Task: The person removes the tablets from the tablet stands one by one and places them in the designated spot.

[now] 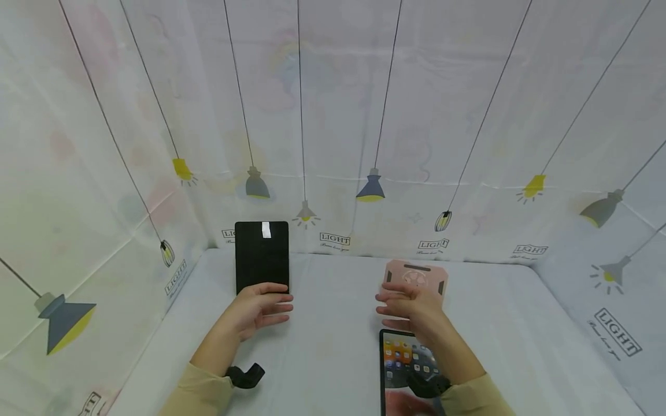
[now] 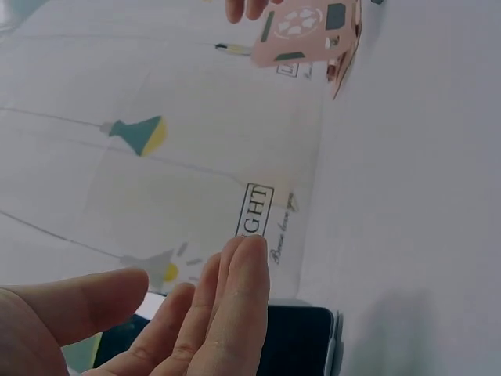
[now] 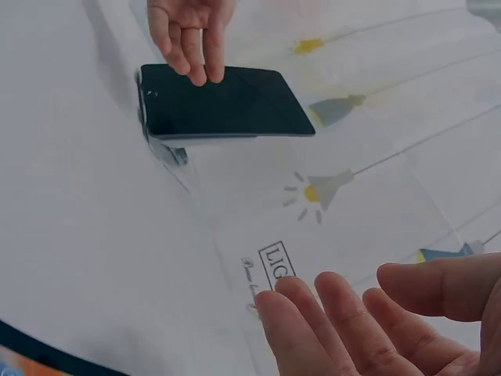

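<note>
My left hand [image 1: 260, 309] hovers in front of a black tablet [image 1: 262, 254], its fingers loosely spread and holding nothing. The tablet stands upright near the back of the white table, with a small pale sticker on its top edge. In front of a pink case [image 1: 418, 276] my right hand [image 1: 411, 309] is held up, fingers relaxed, nothing in them. The case leans back on a stand, seen from the side in the left wrist view. Below the right hand lies a second tablet [image 1: 395, 361] with its screen lit, partly hidden by the forearm.
A white cloth printed with hanging lamps [image 1: 338, 144] forms walls at the back and both sides. White cloth [image 1: 333, 335] covers the table between the hands. Each wrist wears a black camera mount, the left one [image 1: 246, 376] sticking out inward.
</note>
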A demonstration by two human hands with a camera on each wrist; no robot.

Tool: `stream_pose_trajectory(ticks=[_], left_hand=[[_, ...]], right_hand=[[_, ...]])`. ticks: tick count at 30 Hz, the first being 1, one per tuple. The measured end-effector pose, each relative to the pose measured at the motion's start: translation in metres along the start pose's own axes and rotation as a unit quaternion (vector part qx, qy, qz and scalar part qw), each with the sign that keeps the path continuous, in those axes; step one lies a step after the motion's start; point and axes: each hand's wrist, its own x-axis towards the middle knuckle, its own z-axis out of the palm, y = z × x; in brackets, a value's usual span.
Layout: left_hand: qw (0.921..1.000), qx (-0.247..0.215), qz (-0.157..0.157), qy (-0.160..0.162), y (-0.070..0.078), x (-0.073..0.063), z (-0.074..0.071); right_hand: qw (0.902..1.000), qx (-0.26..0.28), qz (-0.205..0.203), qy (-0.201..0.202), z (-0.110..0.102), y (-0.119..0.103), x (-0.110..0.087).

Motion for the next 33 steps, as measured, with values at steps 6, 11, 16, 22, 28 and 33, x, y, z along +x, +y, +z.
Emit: stream_pose_trajectory(ticks=[6,11,16,22,28,33], left_hand=[[0.9997,-0.011,0.005,0.023,0.000,-0.002,-0.023],[0.9988,-0.019,0.001,0.045,-0.002,-0.004,-0.039],[0.9982,-0.024,0.000,0.055,-0.004,-0.007,-0.052],[0.9974,-0.032,-0.001,0.065,-0.001,-0.012,-0.065],[0.9958,-0.039,-0.001,0.082,0.002,-0.015,-0.077],[0.9932,-0.044,-0.008,0.107,0.006,-0.018,-0.087]], right_hand=[[1.0000,-0.001,-0.002,0.005,0.019,-0.004,0.015],[1.0000,0.002,0.004,0.003,0.034,-0.007,0.028],[0.9999,0.008,0.007,0.001,0.046,-0.009,0.039],[0.9999,0.007,0.003,-0.011,0.058,-0.010,0.050],[0.9997,0.018,-0.004,-0.015,0.069,-0.007,0.062],[0.9994,0.030,-0.002,-0.018,0.083,-0.010,0.071]])
